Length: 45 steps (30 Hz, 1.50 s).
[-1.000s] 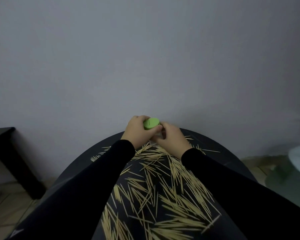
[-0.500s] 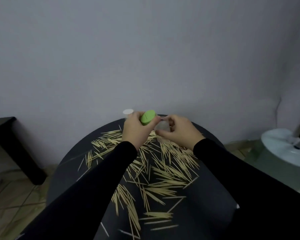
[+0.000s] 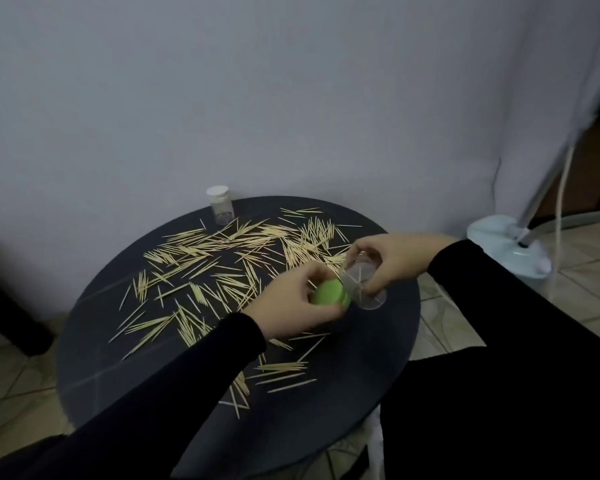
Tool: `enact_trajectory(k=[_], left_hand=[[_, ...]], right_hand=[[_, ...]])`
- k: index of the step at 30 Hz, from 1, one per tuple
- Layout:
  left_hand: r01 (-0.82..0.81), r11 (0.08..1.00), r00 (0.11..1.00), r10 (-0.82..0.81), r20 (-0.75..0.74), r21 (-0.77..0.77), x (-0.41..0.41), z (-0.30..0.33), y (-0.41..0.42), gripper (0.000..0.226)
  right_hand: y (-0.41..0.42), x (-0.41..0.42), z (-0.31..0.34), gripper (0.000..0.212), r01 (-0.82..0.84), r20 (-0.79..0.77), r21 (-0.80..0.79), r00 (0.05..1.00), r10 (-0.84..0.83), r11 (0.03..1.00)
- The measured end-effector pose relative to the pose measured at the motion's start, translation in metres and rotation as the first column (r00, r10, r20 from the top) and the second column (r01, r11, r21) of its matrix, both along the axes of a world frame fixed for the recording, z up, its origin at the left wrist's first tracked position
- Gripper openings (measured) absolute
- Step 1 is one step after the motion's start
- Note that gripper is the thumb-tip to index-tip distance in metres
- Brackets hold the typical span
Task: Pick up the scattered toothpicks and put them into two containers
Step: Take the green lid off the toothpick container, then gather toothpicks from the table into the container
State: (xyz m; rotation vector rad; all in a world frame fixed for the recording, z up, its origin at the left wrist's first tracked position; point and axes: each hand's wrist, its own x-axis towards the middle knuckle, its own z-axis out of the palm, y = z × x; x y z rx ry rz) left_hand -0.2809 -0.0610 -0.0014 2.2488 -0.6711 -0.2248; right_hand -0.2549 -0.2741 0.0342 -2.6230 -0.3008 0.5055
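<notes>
Many pale toothpicks (image 3: 222, 258) lie scattered over a round black table (image 3: 326, 410). My left hand (image 3: 291, 306) grips a green lid (image 3: 329, 295) above the table's right part. Right beside it my right hand (image 3: 392, 261) holds a clear plastic container (image 3: 362, 285) tilted on its side, its mouth against the lid. Whether lid and container are joined is unclear. A second clear container with a white lid (image 3: 219, 209) stands upright at the table's far edge.
A grey wall rises straight behind the table. A pale blue lamp base (image 3: 510, 251) with a slanted pole stands on the tiled floor at the right. A dark piece of furniture (image 3: 0, 299) is at the left.
Both hands have come nearer and rightward from the table's far edge with the green-lidded container. The container now lies tilted sideways. The view has shifted, and the white-lidded container shows.
</notes>
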Motion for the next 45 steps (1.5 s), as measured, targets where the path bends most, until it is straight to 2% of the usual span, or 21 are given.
enact_trajectory(k=[3, 5, 8, 12, 16, 18, 20, 22, 23, 26, 28, 33, 35, 39, 45], left_hand=[[0.097, 0.995, 0.994, -0.096, -0.050, 0.035, -0.007, -0.010, -0.007, 0.042], [0.129, 0.990, 0.992, -0.128, -0.022, 0.053, -0.013, -0.015, -0.012, 0.045], [0.134, 0.988, 0.988, -0.139, 0.060, 0.078, -0.019, -0.022, -0.017, 0.047], [0.102, 0.982, 0.991, -0.114, 0.065, 0.162, -0.020, -0.028, -0.019, 0.056], [0.095, 0.974, 0.992, -0.111, 0.064, 0.206, -0.021, -0.021, -0.020, 0.061], [0.093, 0.964, 0.991, -0.114, 0.074, 0.247, -0.020, -0.010, -0.016, 0.060], [0.095, 0.932, 0.989, -0.127, 0.071, 0.349, -0.017, 0.002, -0.007, 0.053], [0.120, 0.881, 0.991, -0.133, -0.003, 0.457, -0.014, 0.012, 0.004, 0.045], [0.143, 0.853, 0.989, -0.136, -0.051, 0.502, -0.014, 0.015, 0.009, 0.043], [0.225, 0.771, 0.974, -0.166, -0.154, 0.596, -0.017, 0.016, 0.017, 0.039], [0.247, 0.756, 0.968, -0.171, -0.182, 0.606, -0.019, 0.013, 0.017, 0.034], [0.213, 0.763, 0.977, -0.166, -0.135, 0.610, -0.015, 0.005, 0.020, 0.026], [0.185, 0.770, 0.983, -0.154, -0.103, 0.611, -0.011, 0.005, 0.023, 0.023], [0.123, 0.782, 0.991, -0.129, -0.035, 0.612, -0.002, 0.002, 0.029, 0.019], [0.075, 0.804, 0.992, -0.122, 0.039, 0.590, 0.011, -0.002, 0.032, 0.017]], right_hand=[[-0.006, -0.004, -0.003, 0.047, 0.014, -0.109, -0.026, 0.994, -0.017, 1.000], [-0.009, -0.007, -0.005, 0.048, 0.025, -0.167, -0.040, 0.986, -0.031, 0.999], [-0.008, -0.008, -0.008, 0.050, 0.030, -0.181, -0.080, 0.982, -0.044, 0.996], [-0.004, -0.006, -0.007, 0.054, 0.030, -0.191, -0.100, 0.980, -0.048, 0.995], [-0.002, -0.006, 0.001, 0.068, 0.044, -0.234, -0.023, 0.971, -0.048, 0.999], [-0.001, -0.005, 0.003, 0.054, 0.067, -0.158, 0.114, 0.986, -0.049, 0.991], [0.003, -0.001, 0.002, 0.030, 0.067, 0.008, 0.189, 0.998, -0.069, 0.980], [0.011, 0.006, -0.001, 0.016, 0.029, 0.162, 0.077, 0.986, -0.042, 0.997], [0.017, 0.009, -0.002, 0.013, 0.004, 0.188, -0.006, 0.982, -0.003, 1.000], [0.039, 0.014, -0.002, 0.015, -0.050, 0.098, -0.179, 0.993, 0.069, 0.983], [0.056, 0.018, 0.000, 0.022, -0.078, 0.011, -0.292, 0.996, 0.085, 0.953], [0.087, 0.027, -0.009, 0.045, -0.152, -0.065, -0.617, 0.988, 0.142, 0.772], [0.093, 0.027, -0.011, 0.050, -0.164, -0.078, -0.664, 0.986, 0.150, 0.730], [0.096, 0.030, -0.015, 0.049, -0.158, -0.060, -0.677, 0.985, 0.160, 0.718], [0.093, 0.051, -0.021, 0.037, -0.129, -0.047, -0.614, 0.991, 0.126, 0.779]])
